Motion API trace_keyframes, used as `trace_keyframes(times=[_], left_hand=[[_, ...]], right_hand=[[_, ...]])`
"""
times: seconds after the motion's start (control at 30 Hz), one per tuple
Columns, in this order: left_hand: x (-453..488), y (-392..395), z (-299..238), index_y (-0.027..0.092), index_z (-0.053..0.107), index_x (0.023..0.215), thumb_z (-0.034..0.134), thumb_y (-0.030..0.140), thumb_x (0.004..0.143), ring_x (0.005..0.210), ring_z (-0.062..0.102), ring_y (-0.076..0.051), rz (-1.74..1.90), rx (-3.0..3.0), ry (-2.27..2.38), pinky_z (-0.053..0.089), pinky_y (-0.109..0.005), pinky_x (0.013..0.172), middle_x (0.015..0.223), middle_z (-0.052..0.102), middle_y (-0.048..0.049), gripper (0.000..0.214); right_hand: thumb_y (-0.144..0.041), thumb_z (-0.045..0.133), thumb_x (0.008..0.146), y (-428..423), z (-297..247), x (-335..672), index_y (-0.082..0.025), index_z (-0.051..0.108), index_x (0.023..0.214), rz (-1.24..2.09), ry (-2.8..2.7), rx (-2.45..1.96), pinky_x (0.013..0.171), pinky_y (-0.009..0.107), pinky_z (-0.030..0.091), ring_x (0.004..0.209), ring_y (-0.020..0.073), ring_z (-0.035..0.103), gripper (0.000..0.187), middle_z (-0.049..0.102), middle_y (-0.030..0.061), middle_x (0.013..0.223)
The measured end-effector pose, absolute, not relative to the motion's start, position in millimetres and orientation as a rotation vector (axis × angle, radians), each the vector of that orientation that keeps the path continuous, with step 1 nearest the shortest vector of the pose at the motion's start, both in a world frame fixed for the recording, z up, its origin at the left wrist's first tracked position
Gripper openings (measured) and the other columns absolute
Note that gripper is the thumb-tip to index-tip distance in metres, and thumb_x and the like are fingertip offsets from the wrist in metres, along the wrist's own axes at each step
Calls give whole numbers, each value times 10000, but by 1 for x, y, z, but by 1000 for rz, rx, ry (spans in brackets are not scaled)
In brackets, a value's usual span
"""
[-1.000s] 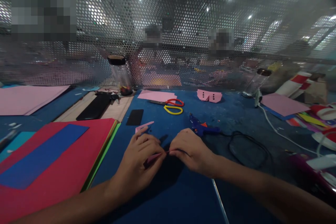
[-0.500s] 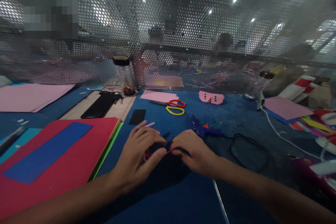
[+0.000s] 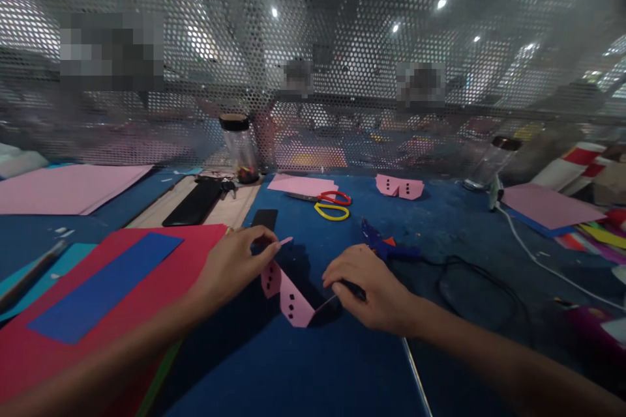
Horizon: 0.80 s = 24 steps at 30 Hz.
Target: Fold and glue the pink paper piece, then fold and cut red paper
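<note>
A folded pink paper cutout with small black squares in rows hangs between my hands, just above the blue tabletop. My left hand pinches its upper left end between thumb and fingers, and a narrow pink tip sticks out past the thumb. My right hand is closed at the other side, where a thin strip, seen nearly edge-on, runs from the cutout to the thumb. Something dark shows between the right thumb and fingers; I cannot make out what it is. Just beyond that hand lies a blue glue gun.
Scissors with red and yellow handles lie ahead. A similar pink cutout stands near the perforated screen. Red sheets and a black phone are left; jars, a white cable and coloured papers stand or lie around.
My hands have moved apart, bringing the pink cutout between them into view. My left hand has shifted left and up. The whole view has shifted slightly.
</note>
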<state>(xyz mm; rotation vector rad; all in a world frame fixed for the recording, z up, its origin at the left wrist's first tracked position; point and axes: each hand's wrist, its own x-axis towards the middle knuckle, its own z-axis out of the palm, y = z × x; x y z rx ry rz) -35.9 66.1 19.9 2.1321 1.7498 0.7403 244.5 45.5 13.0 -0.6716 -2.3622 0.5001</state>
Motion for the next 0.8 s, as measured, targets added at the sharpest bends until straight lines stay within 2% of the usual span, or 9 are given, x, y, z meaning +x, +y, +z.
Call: trace_keyframes(times=[0.17,0.4,0.6,0.8], left_hand=[[-30,61,20,276,707,943,597,337,888,829,719,-236,743,2088,1693,485,-302,695,875,774,-4,137],[-31,62,20,248,684,984,611,452,874,780,687,-234,634,1971,1697,439,-295,638,885,747,-17,243],[-28,72,16,197,664,910,581,302,834,716,680,-201,635,1921,1549,472,-279,615,784,718,-17,154],[-17,57,27,206,665,892,562,281,842,702,657,-185,690,1954,1473,468,-283,625,752,698,-1,137]], right_hand=[[-211,531,1013,49,9,244,-215,665,998,481,-2290,-783,888,376,420,958,195,662,136,749,34,992],[-177,568,991,52,5,243,-210,665,1027,507,-2294,-834,896,366,414,969,190,655,108,738,31,1008],[-173,578,983,52,9,242,-214,664,1024,490,-2278,-856,905,373,429,969,188,659,104,737,30,1009],[-223,579,1001,54,20,241,-227,661,1082,544,-2209,-928,933,384,458,1036,194,652,115,726,35,1074]])
